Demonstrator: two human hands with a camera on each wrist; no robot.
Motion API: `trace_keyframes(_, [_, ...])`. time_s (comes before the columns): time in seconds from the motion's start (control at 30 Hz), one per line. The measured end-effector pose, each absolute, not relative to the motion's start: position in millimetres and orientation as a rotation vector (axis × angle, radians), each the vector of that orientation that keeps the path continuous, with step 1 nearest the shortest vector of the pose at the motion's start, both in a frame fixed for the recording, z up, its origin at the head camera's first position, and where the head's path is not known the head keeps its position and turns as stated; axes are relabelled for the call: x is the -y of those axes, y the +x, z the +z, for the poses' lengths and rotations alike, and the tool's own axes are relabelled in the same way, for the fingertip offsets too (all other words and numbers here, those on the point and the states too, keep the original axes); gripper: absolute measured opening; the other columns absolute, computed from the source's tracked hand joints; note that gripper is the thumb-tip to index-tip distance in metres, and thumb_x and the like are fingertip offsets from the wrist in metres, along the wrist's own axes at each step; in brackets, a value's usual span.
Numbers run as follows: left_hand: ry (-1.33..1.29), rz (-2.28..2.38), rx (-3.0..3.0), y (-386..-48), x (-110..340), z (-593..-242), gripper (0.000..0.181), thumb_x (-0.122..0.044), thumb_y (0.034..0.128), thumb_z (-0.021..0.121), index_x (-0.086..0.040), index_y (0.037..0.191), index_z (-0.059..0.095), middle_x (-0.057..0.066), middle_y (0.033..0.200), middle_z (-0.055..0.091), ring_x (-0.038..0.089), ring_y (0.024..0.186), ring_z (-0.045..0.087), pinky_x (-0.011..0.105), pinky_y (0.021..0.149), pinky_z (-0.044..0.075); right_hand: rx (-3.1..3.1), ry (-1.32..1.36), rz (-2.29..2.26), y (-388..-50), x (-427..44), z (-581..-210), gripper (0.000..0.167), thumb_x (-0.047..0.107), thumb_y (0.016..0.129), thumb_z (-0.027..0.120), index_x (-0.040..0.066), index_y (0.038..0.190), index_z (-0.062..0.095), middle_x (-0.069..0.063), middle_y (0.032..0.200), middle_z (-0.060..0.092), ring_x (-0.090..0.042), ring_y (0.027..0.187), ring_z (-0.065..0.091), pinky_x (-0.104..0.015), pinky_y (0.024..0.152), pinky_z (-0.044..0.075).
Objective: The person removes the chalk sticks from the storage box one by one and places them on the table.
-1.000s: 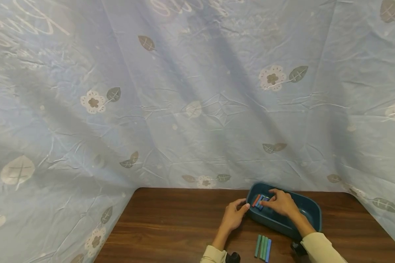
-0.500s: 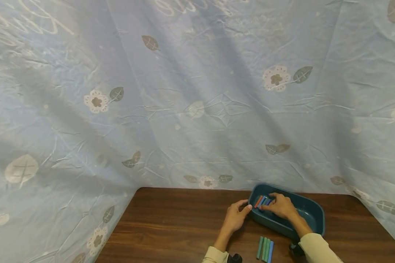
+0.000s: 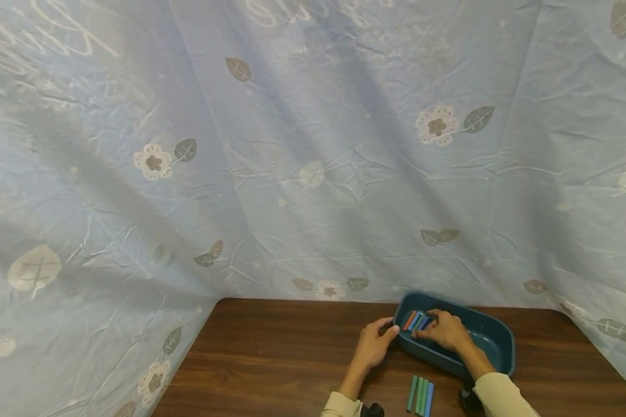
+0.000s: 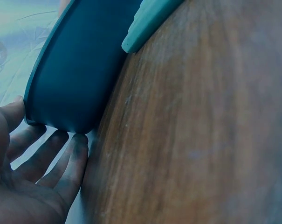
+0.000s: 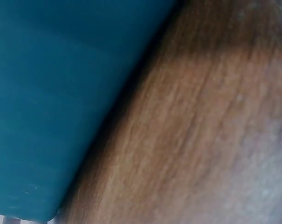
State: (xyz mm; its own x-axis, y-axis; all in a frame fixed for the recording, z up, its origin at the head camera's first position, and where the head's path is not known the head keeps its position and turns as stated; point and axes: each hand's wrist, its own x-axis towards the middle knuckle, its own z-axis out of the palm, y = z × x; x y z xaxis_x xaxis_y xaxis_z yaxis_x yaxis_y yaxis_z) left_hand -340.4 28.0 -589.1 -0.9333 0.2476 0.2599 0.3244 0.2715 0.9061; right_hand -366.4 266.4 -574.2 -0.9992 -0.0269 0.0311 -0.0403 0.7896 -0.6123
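Inside the dark teal bin (image 3: 501,330), a red stick (image 3: 409,319) and several blue and green sticks lie side by side at the left end. My right hand (image 3: 448,331) reaches in over the near wall, thumb and forefinger at the two ends of a dark blue stick (image 3: 425,322), pinching it. My left hand (image 3: 370,346) touches the bin's left end; the left wrist view shows its fairly straight fingers (image 4: 75,156) against the outer wall (image 4: 80,70), thumb by the rim. The right wrist view shows the bin's side (image 5: 52,102) but no fingers.
In front of the bin, several green sticks (image 3: 420,395) and one blue stick (image 3: 429,399) lie in a row on the brown wooden table (image 3: 271,359). A pale patterned cloth (image 3: 292,231) hangs behind the table and at its sides.
The right hand has shifted slightly in the bin, and the blue stick at its fingers now lies alongside the others. The left hand stays at the bin's end. The head view has moved slightly.
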Motion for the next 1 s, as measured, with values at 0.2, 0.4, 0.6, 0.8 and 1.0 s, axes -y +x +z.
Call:
trace_keyframes(0.2, [-0.554,-1.779,2.444,-340.6,-29.2,-591.0,0.036,-0.025,0.1066,0.068,-0.001,0.134,0.073,0.014,0.115,0.080,0.016,0.080,0.074,0.022,0.073,0.055,2.955,0.045,1.008,-363.7,-266.1,-575.0,0.100,0.046,0.077,0.096,-0.016,0.143,0.055,-0.003,0.090,0.077,-0.018,0.081,0.070,-0.045,0.076,0.059])
trace_keyframes(0.4, [-0.542,-1.777,2.455,-340.3,-29.7,-590.2,0.038,-0.028,0.1066,0.068,-0.004,0.135,0.073,0.014,0.121,0.079,0.015,0.081,0.074,0.022,0.074,0.055,2.956,0.040,0.993,-363.3,-265.3,-574.0,0.098,0.045,0.077,0.096,-0.016,0.142,0.055,-0.002,0.089,0.074,-0.016,0.078,0.067,-0.042,0.074,0.057])
trace_keyframes(0.6, [-0.544,-1.800,2.438,-340.1,-29.2,-590.1,0.037,-0.026,0.1062,0.069,-0.003,0.135,0.072,0.016,0.121,0.078,0.021,0.082,0.076,0.023,0.073,0.056,2.942,0.056,0.994,-364.1,-265.0,-571.2,0.094,0.042,0.078,0.096,-0.016,0.141,0.057,-0.001,0.085,0.072,-0.015,0.075,0.065,-0.037,0.069,0.054])
trace_keyframes(0.8, [-0.537,-1.800,2.436,-339.9,-29.7,-588.7,0.034,-0.024,0.1065,0.068,-0.003,0.134,0.073,0.014,0.118,0.079,0.023,0.083,0.077,0.021,0.073,0.056,2.936,0.085,1.036,-364.2,-268.4,-570.4,0.094,0.042,0.079,0.095,-0.017,0.141,0.056,-0.002,0.086,0.073,-0.015,0.075,0.066,-0.035,0.069,0.053])
trace_keyframes(1.0, [-0.537,-1.800,2.431,-340.0,-29.3,-589.6,0.037,-0.026,0.1056,0.070,-0.002,0.133,0.073,0.015,0.117,0.080,0.027,0.083,0.078,0.022,0.071,0.056,2.940,0.090,1.041,-360.5,-274.6,-568.1,0.094,0.045,0.080,0.094,-0.016,0.141,0.057,-0.003,0.088,0.075,-0.015,0.077,0.067,-0.035,0.068,0.054])
